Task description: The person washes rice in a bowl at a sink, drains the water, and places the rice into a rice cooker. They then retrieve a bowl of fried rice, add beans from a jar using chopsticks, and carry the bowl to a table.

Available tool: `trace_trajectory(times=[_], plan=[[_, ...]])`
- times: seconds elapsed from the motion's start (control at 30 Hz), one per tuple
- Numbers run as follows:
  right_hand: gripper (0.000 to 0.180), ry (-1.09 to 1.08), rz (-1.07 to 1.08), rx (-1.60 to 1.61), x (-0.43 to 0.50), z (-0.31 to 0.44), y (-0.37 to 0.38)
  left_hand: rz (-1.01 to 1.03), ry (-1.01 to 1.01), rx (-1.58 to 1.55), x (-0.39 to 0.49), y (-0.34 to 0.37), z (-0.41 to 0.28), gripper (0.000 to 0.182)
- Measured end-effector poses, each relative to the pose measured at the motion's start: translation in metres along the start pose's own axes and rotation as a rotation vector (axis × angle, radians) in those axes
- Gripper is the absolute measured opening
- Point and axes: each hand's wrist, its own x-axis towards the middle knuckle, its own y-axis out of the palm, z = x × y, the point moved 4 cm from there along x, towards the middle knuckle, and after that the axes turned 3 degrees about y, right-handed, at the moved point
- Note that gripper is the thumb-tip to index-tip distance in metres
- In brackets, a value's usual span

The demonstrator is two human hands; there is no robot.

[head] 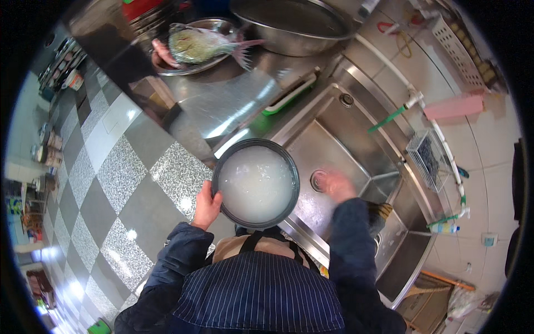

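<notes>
My left hand (207, 205) grips the left side of a round dark-rimmed pot (295, 175), thumb over its rim. Cloudy whitish liquid (256, 183) fills much of the pot; what lies beneath its surface is hidden. The pot is in front of my apron, by the near left edge of a stainless steel sink (306, 154). My right hand (340, 185), blurred, is over the sink basin beside a drain (318, 180), apart from the pot. Nothing can be made out in it, and its fingers are too smeared to read.
A whole fish (204, 44) rests in a metal bowl (183, 72) on the steel counter (225, 94), near a large metal basin (292, 46). Green-hosed taps (388, 119) and a wire basket (427, 158) are along the tiled wall. Checkered floor (125, 183) extends left.
</notes>
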Motion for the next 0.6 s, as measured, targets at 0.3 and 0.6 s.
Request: trace_trajectory(times=[0.3, 0.6], plan=[[0.033, -0.198, 0.0, 0.921, -0.01, 0.04, 0.073, 0.125, -0.069, -0.015, 0.021, -0.002, 0.0, 0.017], [0.027, -0.31, -0.229, 0.842, -0.04, 0.052, 0.054, 0.144, -0.025, -0.01, 0.027, 0.011, -0.038, 0.015]])
